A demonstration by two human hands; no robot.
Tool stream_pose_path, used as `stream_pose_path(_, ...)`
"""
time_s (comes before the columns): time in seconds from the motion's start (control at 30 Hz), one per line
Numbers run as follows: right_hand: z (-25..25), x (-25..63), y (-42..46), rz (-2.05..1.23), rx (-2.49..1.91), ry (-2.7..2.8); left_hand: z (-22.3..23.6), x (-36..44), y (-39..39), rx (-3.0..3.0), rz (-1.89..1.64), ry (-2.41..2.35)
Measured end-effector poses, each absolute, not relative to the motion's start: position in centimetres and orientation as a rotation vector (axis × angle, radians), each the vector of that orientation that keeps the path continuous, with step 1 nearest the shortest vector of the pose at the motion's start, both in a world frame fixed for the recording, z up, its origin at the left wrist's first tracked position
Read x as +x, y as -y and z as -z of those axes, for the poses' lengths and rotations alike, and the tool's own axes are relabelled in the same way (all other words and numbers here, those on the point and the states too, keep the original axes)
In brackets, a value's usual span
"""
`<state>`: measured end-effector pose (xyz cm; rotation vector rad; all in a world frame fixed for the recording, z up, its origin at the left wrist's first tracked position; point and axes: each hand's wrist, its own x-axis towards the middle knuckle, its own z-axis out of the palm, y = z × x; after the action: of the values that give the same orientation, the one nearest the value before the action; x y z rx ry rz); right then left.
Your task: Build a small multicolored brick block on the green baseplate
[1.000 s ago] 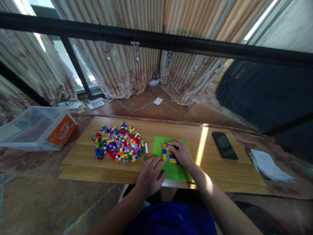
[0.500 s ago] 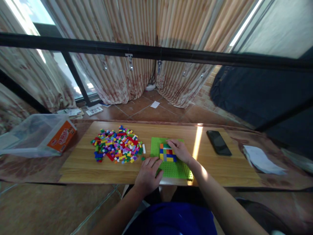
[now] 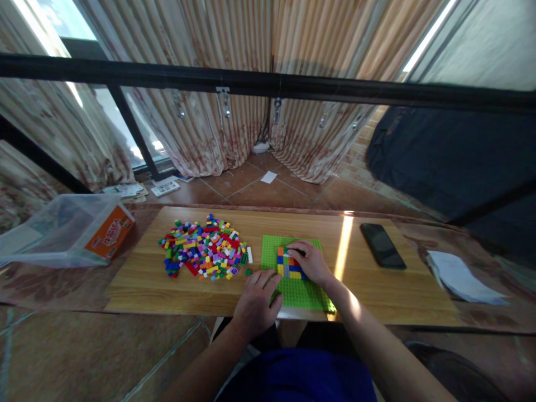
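A green studded baseplate (image 3: 307, 296) lies on the table in front of me. On its upper middle sits a flat patch of building bricks (image 3: 286, 270) in orange, blue, yellow, grey and red. My right hand (image 3: 312, 263) reaches over the patch from the right, fingers bent and closed together at its top row. What they pinch, if anything, is hidden beneath them. My left hand (image 3: 258, 298) rests at the baseplate's left edge, fingers stretched out and thumb apart, holding nothing. A small green brick (image 3: 248, 272) lies just above its knuckles.
A heap of loose multicoloured bricks (image 3: 205, 248) spreads over the left of the wooden table (image 3: 142, 296). Beyond it stands a clear plastic box (image 3: 62, 229) with an orange label. To the right lie a black phone (image 3: 383, 245) and some white papers (image 3: 460, 276).
My right hand's fingers have curled and shifted slightly over the top row of the brick patch. My left hand stays at the baseplate's edge. The whole view has shifted slightly.
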<state>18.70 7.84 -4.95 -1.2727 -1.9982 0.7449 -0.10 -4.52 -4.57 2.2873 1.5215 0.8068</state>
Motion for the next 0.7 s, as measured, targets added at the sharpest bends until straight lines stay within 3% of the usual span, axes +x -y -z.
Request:
stream_pose_path(0.33,4.5,18.5,-7.7,-0.648,-1.307,2.093,5.0,0.0,4.6,2.260,-0.812,-1.548)
stream_pose_path(0.53,3.2,15.5,-6.9,-0.432,-1.342,2.181,5.1,0.0,4.6,2.259,-0.829,-1.537)
stream_pose_path(0.7,1.9,10.7,-5.6,-0.543,-1.190,2.301,5.1,0.1,4.6,2.252,-0.782,-1.561)
